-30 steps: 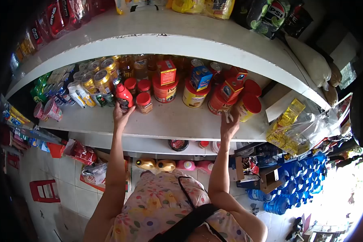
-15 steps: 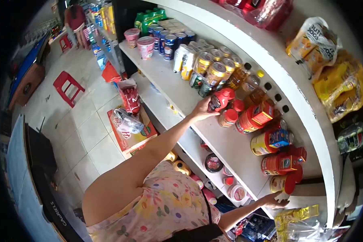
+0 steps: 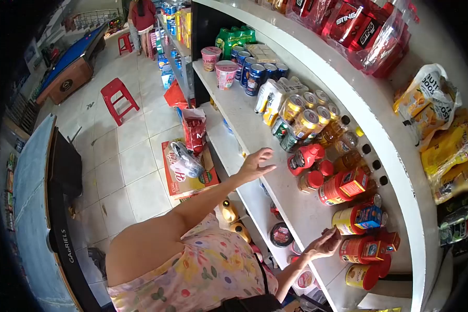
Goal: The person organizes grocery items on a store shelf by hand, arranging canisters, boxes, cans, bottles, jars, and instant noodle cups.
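My left hand (image 3: 257,165) is open above the shelf's front edge, thumb and fingers apart, holding nothing. Close to its fingertips, but apart from it, a red squeeze bottle (image 3: 305,158) rests on the shelf. A jar with a red lid (image 3: 310,180) sits beside that bottle. Lower down, my right hand (image 3: 322,244) has loosely curled fingers and nothing visible in them. It is nearest to a yellow tin (image 3: 346,220) with a blue box attached and a red tin (image 3: 352,250); whether it touches either I cannot tell. Another yellow tin with a red lid (image 3: 362,276) is below.
Drink cans (image 3: 304,119), pink cups (image 3: 226,74) and oil-coloured bottles (image 3: 348,161) line the white shelf (image 3: 229,112). Red drink bottles (image 3: 366,31) are on the upper shelf. A carton (image 3: 190,179), a red stool (image 3: 119,101) and a pool table (image 3: 70,67) stand on the floor; a person (image 3: 143,21) is beyond.
My left hand has let go of the red squeeze bottle and drawn back from it. My right hand has moved up along the shelf, its fingers more curled. The camera view has shifted.
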